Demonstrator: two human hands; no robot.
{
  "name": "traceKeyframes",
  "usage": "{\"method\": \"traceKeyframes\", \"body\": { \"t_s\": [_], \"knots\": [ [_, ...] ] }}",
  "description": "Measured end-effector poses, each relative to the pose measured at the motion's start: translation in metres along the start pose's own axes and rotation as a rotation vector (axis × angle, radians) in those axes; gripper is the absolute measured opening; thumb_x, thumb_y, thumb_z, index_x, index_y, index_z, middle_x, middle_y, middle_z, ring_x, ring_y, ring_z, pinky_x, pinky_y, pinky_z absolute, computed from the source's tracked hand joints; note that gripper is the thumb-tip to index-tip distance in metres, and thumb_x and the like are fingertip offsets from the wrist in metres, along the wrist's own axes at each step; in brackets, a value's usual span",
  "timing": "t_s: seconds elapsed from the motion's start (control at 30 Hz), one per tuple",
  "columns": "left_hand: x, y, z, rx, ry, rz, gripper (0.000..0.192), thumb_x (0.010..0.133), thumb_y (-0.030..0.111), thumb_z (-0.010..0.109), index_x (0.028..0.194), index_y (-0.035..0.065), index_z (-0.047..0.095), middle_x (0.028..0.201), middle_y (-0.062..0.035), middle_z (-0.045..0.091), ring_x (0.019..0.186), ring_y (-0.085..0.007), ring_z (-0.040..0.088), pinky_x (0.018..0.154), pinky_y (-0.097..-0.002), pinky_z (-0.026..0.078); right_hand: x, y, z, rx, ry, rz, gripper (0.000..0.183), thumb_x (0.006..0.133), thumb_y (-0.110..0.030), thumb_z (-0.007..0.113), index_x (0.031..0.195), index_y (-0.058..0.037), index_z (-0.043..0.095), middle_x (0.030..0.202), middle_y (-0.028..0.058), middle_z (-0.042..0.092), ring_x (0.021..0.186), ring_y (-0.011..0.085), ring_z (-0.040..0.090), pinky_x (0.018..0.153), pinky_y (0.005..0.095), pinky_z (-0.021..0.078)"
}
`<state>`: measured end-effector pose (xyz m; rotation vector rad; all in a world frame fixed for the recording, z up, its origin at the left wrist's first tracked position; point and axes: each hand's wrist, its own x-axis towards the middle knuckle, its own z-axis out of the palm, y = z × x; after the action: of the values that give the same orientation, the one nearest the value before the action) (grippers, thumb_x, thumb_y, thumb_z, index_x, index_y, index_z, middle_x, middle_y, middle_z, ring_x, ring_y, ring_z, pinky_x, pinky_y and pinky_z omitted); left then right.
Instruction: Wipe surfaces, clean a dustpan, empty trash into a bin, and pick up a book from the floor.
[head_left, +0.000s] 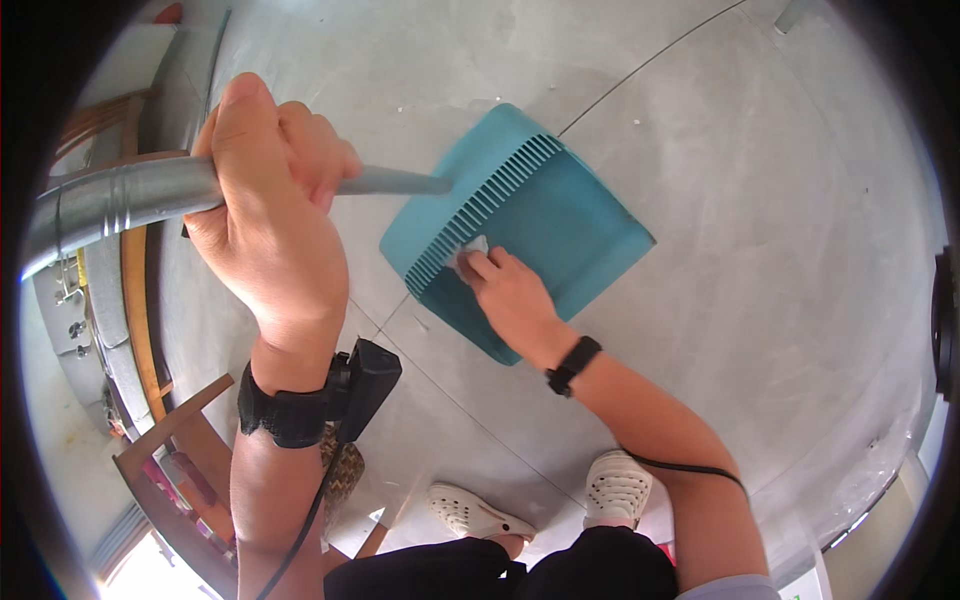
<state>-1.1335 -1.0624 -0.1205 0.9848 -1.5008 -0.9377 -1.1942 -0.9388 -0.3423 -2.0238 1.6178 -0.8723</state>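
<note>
My left hand (270, 172) is closed around the grey metal handle (142, 196) of a teal plastic dustpan (555, 225). The pan lies below on the tiled floor, its row of comb teeth (487, 214) running across the rear part. My right hand (510, 289) reaches over the pan's tray and pinches a crumpled white tissue or wipe (471, 249) against the left part of the comb teeth. The fingertips are partly hidden behind the tissue. Both wrists wear black straps, the left with a black device (367, 390) on it.
Small white scraps (637, 121) lie on the grey floor (750, 262) beyond the pan. Wooden furniture with grey cushions (112, 315) lines the left, near an open wooden shelf (172, 427) holding items. My white perforated clogs (480, 514) stand below. A black cable runs along each arm.
</note>
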Motion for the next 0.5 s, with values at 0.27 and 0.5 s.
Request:
{"method": "traceKeyframes", "body": {
  "t_s": [0.27, 0.5],
  "knots": [
    [0.0, 0.002, 0.003, 0.026, -0.023, 0.014, 0.038, 0.095, 0.015, 0.044, 0.059, 0.0099, 0.031, 0.047, -0.001, 0.035, 0.044, -0.0095, 0.031, 0.05, -0.0314, 0.043, 0.068, 0.047, -0.006, -0.072, 0.399, 0.28, 0.017, 0.08, -0.002, 0.056, 0.097, 0.0018, 0.058, 0.095, 0.017, 0.056, 0.086, 0.0352, 0.058, 0.074, 0.042, 0.0526],
    [-0.003, 0.002, 0.003, 0.029, 0.042, -0.014, 0.037, 0.094, 0.017, 0.044, 0.059, 0.009, 0.033, 0.047, -0.0007, 0.035, 0.045, -0.0091, 0.032, 0.052, -0.0315, 0.044, 0.052, 0.04, 0.006, -0.067, 0.25, 0.054, 0.018, 0.074, 0.001, 0.058, 0.092, 0.0037, 0.062, 0.095, 0.0162, 0.058, 0.086, 0.0343, 0.058, 0.071, 0.0418, 0.0531]
  ]
}}
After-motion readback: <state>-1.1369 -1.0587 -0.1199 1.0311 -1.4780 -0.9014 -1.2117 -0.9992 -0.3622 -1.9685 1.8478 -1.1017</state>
